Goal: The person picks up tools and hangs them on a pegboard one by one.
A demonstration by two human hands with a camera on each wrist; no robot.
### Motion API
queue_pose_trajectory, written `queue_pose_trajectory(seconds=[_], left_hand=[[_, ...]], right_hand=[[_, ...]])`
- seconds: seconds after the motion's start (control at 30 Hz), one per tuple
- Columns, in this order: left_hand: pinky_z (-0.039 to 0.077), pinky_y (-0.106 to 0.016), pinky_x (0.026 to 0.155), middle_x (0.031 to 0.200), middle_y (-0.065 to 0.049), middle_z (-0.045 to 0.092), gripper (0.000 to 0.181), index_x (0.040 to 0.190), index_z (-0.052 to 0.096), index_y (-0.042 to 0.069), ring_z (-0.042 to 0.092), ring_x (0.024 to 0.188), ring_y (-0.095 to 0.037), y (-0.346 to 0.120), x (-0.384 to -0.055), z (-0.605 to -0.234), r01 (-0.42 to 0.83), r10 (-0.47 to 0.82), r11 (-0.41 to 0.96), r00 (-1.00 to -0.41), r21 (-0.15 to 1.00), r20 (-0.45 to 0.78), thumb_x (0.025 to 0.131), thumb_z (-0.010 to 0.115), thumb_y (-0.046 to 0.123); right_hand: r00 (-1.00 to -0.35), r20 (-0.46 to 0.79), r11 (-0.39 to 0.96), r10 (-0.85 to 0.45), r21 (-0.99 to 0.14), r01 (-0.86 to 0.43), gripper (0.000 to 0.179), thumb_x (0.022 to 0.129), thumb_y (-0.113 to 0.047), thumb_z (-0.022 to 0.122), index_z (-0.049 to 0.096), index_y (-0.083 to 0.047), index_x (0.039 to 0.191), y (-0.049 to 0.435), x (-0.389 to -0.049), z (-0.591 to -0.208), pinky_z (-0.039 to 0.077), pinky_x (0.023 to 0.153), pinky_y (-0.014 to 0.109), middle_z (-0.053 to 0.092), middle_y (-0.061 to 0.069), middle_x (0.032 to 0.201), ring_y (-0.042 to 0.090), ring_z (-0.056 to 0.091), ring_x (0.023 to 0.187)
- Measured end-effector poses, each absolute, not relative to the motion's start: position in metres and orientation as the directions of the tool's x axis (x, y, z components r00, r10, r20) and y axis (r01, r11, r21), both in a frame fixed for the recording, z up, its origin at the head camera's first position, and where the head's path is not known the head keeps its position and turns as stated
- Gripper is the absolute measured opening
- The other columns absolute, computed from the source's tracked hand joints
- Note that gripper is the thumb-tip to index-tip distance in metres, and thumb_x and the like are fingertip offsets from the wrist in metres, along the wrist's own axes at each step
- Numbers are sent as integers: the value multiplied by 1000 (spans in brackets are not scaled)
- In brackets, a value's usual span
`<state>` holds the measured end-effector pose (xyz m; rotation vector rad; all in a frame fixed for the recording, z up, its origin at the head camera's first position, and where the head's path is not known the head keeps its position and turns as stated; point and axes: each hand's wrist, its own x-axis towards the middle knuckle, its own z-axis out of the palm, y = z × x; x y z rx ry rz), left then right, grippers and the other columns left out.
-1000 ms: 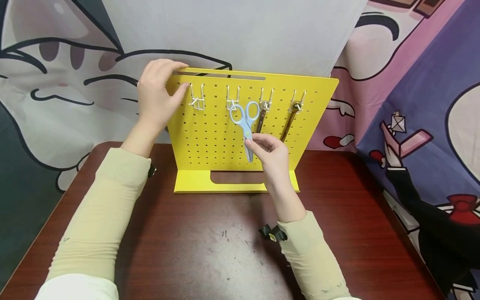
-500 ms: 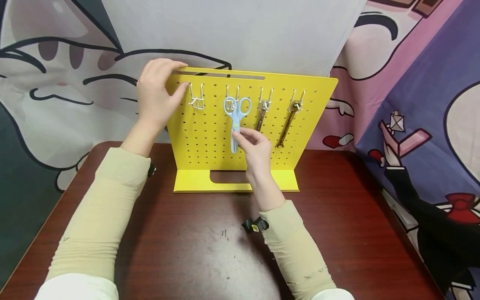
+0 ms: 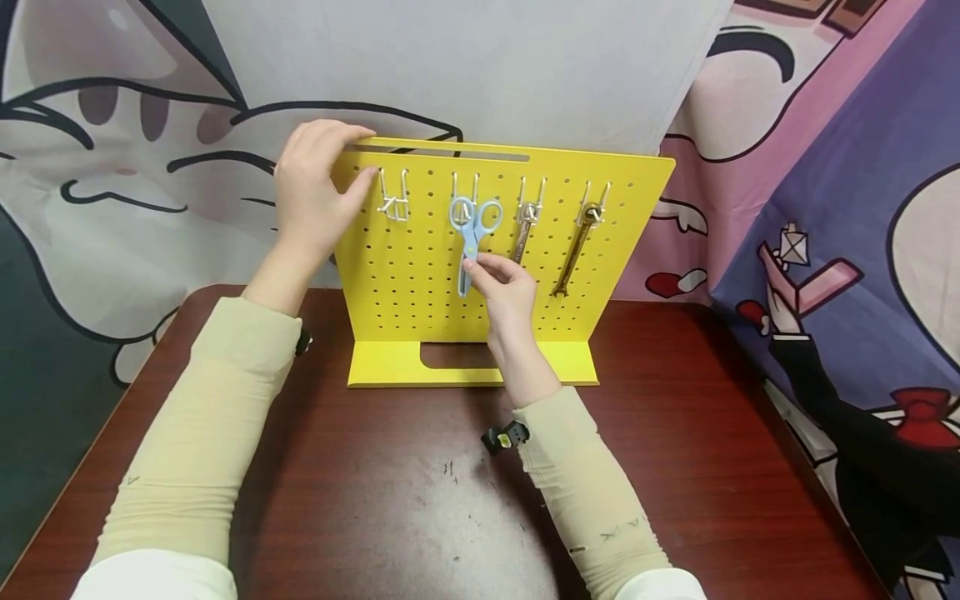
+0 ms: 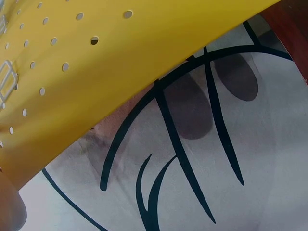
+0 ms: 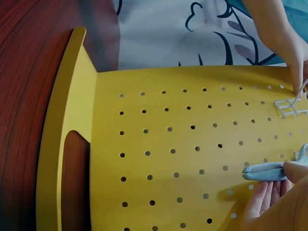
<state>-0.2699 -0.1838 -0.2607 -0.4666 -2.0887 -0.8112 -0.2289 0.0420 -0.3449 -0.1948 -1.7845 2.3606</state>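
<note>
Light blue scissors (image 3: 470,237) stand upright, loops up, before the yellow pegboard (image 3: 405,292). My right hand (image 3: 510,292) pinches them by the blades between thumb and fingers. White wire of the second hook from the left (image 3: 463,190) shows through their left loop; I cannot tell whether it bears their weight. In the right wrist view the blades (image 5: 262,171) point left, above the fingers. My left hand (image 3: 315,183) grips the pegboard's top left corner, thumb in front, fingers over the edge. A thumb tip (image 4: 10,207) shows in the left wrist view.
The leftmost hook (image 3: 393,200) bears nothing. Two wrenches hang to the right: one (image 3: 525,229) partly behind the right hand, another (image 3: 577,250) on the last hook. The board's yellow base (image 3: 382,362) rests on a dark red table (image 3: 375,483). A printed cloth (image 3: 540,67) hangs behind.
My right hand has carried the scissors left and slightly up, to the second hook, mostly in the first half second. My left hand stays on the board's corner.
</note>
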Motion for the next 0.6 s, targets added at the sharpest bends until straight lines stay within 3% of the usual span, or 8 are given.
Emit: queue_pose_trajectory(seconds=[0.23, 0.6], left_hand=[[43, -41, 118, 128, -17, 73, 32, 130, 72, 3, 60, 128, -35, -184, -268, -261, 574, 43, 727, -586, 377, 809, 99, 73, 10], [43, -39, 118, 127, -16, 74, 31, 128, 74, 4, 61, 128, -33, -182, -268, -260, 568, 25, 722, -592, 395, 805, 98, 74, 9]], right_hand=[[-978, -7, -241, 208, -970, -44, 23, 92, -1, 80, 76, 8, 114, 43, -234, -349, 61, 80, 20, 75, -6, 82, 4, 71, 77], [-981, 20, -192, 195, -980, -58, 24, 91, 4, 79, 76, 10, 115, 43, -237, -351, 61, 82, 18, 77, 1, 92, 4, 70, 81]])
